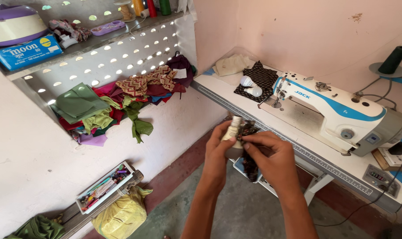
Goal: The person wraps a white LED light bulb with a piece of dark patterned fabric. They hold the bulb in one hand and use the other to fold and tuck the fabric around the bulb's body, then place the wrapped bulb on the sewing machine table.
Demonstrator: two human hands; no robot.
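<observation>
1. Down by the floor, a yellow bag slumps against the wall, just beside a white tray packed with small colourful bits.
2. Mid-frame, both hands meet in front of the table edge.
3. Left hand is wrapped round a pale spool, its long axis near upright, top tipped slightly away.
4. Right hand pinches a dark patterned cloth against the spool; the cloth hangs down below the fingers.
5. Further out, a white-and-blue sewing machine sits on the table, two bulbs on dark fabric beside it.
6. Far left, a wall niche holds heaped cloths.
</observation>
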